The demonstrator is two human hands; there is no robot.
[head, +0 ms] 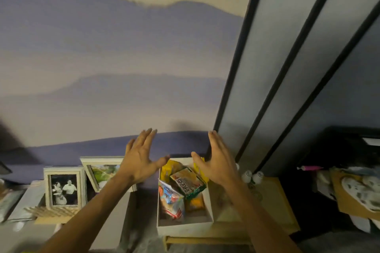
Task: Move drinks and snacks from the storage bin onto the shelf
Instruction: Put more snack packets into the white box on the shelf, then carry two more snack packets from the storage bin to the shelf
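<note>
A white storage bin [209, 205] stands on a wooden stand, low in the middle of the head view. Several snack packets fill it: a green and yellow packet [188, 183] on top, a blue and red packet [170, 201] at its front left, yellow ones behind. My left hand [139, 160] hovers above the bin's left side with fingers spread and nothing in it. Above the bin's right side my right hand [218, 160] is raised, fingers straight, thumb out, also holding nothing. No shelf shows clearly.
Two framed photos [63, 188] [102, 172] stand left of the bin by the wall. Small white bottles [251, 176] sit right of the bin on the wooden stand [273, 201]. Dark-framed sliding panels [287, 68] rise at right, with cluttered items [353, 189] below them.
</note>
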